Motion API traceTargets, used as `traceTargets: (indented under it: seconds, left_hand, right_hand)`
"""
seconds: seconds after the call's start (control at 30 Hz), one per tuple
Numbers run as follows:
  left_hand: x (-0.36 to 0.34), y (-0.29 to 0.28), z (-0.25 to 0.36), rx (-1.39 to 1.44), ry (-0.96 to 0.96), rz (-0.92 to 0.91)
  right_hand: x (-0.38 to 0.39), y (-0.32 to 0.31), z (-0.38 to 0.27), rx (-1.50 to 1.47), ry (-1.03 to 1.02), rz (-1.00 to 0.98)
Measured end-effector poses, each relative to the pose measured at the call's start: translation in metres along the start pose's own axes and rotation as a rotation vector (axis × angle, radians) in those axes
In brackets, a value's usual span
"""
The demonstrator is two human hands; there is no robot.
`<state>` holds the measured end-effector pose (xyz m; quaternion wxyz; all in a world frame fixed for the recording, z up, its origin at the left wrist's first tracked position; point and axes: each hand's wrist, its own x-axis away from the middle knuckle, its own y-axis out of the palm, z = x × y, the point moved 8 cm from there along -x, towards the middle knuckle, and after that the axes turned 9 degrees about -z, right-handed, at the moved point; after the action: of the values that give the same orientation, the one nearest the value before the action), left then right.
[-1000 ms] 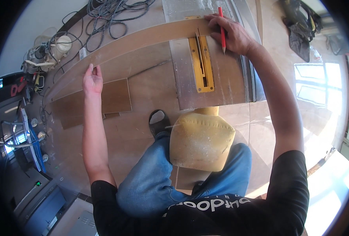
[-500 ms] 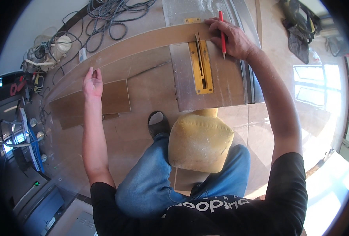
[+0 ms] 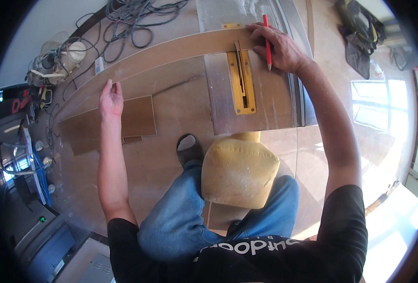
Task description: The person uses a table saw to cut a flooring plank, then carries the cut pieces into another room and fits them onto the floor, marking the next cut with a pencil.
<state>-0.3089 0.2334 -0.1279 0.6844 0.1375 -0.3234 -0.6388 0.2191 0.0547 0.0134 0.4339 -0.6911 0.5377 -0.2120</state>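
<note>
A long brown strip of board point(image 3: 171, 46) lies across the small table saw point(image 3: 275, 108) and reaches far out to the left. My left hand point(image 3: 111, 101) is palm up at the board's near edge, gripping it with some fingertips hidden beneath. At the board's right end rests my right hand point(image 3: 282, 49), its fingers bent over the end and side. A red pencil point(image 3: 268, 47) is tucked between those fingers, point toward me. The saw blade point(image 3: 239, 66) stands up in a yellow slotted insert point(image 3: 250, 96), just left of the right hand, and meets the board's near edge.
Offcut boards point(image 3: 138, 115) lie on the floor below my left hand. A yellow, dusty padded seat point(image 3: 239, 174) stands between my knees. Coiled dark cable point(image 3: 140, 21) and a machine with a pale tank point(image 3: 74, 52) are at the far left. A dark bag point(image 3: 357, 47) sits far right.
Almost nothing differs. The whole view has shifted very slightly; both hands keep their places on the board, and the pencil stays in my right hand.
</note>
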Motion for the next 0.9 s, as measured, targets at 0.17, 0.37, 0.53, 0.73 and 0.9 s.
traceTargets:
  seconds: [0.17, 0.37, 0.53, 0.73, 0.9]
  left_hand:
    - [-0.017, 0.012, -0.003, 0.020, -0.054, -0.063]
    - [-0.021, 0.014, -0.006, 0.007, -0.047, -0.067]
    - [-0.015, 0.012, -0.005, 0.003, -0.055, -0.055]
    - [-0.006, 0.011, -0.003, 0.002, -0.037, -0.043]
    - [0.000, 0.009, -0.002, -0.006, -0.017, -0.038]
  right_hand:
    - [-0.016, -0.005, 0.011, 0.000, 0.037, -0.024]
    - [-0.015, -0.006, 0.012, 0.011, -0.012, 0.034]
    - [-0.013, -0.005, 0.011, -0.003, -0.004, 0.024]
    - [-0.010, -0.004, 0.007, 0.009, -0.011, 0.023]
    - [-0.006, -0.002, 0.004, 0.003, 0.004, 0.003]
